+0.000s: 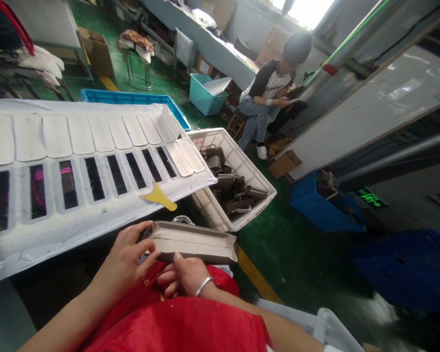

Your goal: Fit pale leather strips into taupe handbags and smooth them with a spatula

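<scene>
A long, shallow brown piece like a box or bag body with a pale lining (pixel 194 241) lies over my lap, its open side facing up. My left hand (pixel 132 249) grips its left end, thumb and fingers at the rim. My right hand (pixel 188 276) is at its near long edge, the thumb against the wall and the other fingers curled below. On the table just beyond, a yellow scraper-like tool (pixel 159 196) lies with its handle over the edge. Pale rounded panels (pixel 119 131) stand in a row on the white-covered table (pixel 77 217), behind a row of dark slots.
A white crate (pixel 238 222) holding several brown bag-like pieces (pixel 229 186) stands beyond my lap. Blue bins (pixel 322 205) are at the right, a turquoise bin (pixel 207 95) further back. A seated person (pixel 266 98) is near the back workbench. A red apron (pixel 176 325) covers my lap.
</scene>
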A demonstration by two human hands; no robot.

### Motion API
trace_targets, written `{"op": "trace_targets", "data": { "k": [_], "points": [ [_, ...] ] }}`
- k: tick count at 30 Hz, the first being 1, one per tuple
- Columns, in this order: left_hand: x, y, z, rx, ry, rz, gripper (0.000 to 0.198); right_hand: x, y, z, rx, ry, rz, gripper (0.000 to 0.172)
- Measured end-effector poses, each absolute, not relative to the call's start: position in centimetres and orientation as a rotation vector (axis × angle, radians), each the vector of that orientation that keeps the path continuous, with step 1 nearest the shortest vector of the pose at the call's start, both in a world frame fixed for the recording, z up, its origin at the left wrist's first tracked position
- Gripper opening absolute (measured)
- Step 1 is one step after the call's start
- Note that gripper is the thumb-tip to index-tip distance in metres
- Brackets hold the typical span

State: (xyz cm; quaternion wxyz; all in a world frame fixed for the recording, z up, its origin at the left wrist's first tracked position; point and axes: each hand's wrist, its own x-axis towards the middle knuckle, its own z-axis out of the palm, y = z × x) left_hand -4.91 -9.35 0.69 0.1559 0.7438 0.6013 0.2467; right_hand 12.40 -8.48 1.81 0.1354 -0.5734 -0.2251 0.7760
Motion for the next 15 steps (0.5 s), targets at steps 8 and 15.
{"op": "trace_targets", "data": {
  "k": [8, 15],
  "points": [
    [-5.4, -9.4, 0.3, 1.930, 1.646, 0.697, 0.026, 10.5, -7.9, 2.9, -1.770, -0.599, 2.225, 0.049],
    [-5.4, -9.2, 0.7, 1.948, 1.647, 0.712, 0.020, 8.7, -7.6, 2.7, -1.813, -0.636, 2.206, 0.046]
  ]
}}
